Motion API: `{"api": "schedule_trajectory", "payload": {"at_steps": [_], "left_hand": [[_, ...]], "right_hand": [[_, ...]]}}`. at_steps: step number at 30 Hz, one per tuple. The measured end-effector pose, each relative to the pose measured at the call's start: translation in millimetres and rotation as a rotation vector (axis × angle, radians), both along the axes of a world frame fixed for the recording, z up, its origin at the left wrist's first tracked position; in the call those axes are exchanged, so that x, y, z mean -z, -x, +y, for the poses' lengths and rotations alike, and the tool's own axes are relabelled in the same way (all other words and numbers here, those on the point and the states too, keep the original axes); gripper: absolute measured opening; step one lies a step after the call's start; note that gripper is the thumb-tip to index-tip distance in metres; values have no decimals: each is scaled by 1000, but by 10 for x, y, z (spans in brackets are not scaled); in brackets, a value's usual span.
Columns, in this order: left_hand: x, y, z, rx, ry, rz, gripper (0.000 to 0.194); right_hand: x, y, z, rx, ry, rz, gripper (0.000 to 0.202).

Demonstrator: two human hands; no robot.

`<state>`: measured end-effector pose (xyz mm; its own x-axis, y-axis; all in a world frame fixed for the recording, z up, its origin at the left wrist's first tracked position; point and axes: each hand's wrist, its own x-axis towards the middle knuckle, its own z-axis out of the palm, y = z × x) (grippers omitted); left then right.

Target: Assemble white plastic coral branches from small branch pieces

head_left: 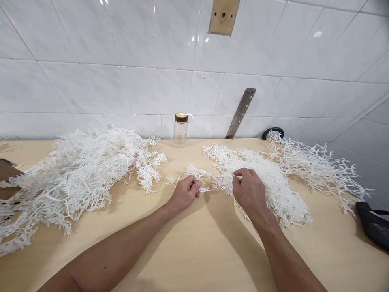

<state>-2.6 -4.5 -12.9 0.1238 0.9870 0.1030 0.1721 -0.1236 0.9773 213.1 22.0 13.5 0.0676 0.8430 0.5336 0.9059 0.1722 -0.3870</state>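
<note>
In the head view my left hand [187,191] is closed in a pinch on a thin white branching strand [197,177], above the middle of the table. Part of the strand shows around the thumb and forefinger. To its right, my right hand [249,188] has its fingers curled together over the near-left side of a flattish heap of white cut pieces [282,194]. What lies between those fingertips, if anything, is too small to make out. Just beyond my left hand a few loose white sprigs [193,169] lie on the wood.
A large heap of white branching strands [91,174] covers the left side of the pale wooden table [188,251]. More long strands [316,166] spread at the right. A clear bottle [180,134] and a metal strip [241,113] stand by the tiled wall. A black object [373,225] sits far right.
</note>
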Motion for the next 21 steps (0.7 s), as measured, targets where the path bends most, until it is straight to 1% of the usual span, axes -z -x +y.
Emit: {"api": "schedule_trajectory", "payload": {"at_steps": [1,3,6,8,11,14,17,21], "left_hand": [[6,1,2,-1,0,-1,32],[6,0,1,1,-10,-13,30],[-26,-7,-12,2,-28,-24,29],[-52,-13,-21,-3,-16,-20,30],[-72,-20,-24,-17,-2,-11,29],[-69,-22,-18,-16,-15,-5,29],[-62,-23,-16,-17,-12,-5,30],[-54,-26,-12,-24,-16,7,30]], "right_hand": [[-23,11,-12,-15,-21,23,16],[-60,95,-65,-133,-10,108,18],[-78,306,-180,-399,150,214,21],[-58,429,-242,-483,242,198,21],[-1,509,-273,-503,313,149,17],[43,498,-256,-490,333,151,16],[51,482,-248,-492,311,178,14],[39,493,-276,-528,249,206,10]]}}
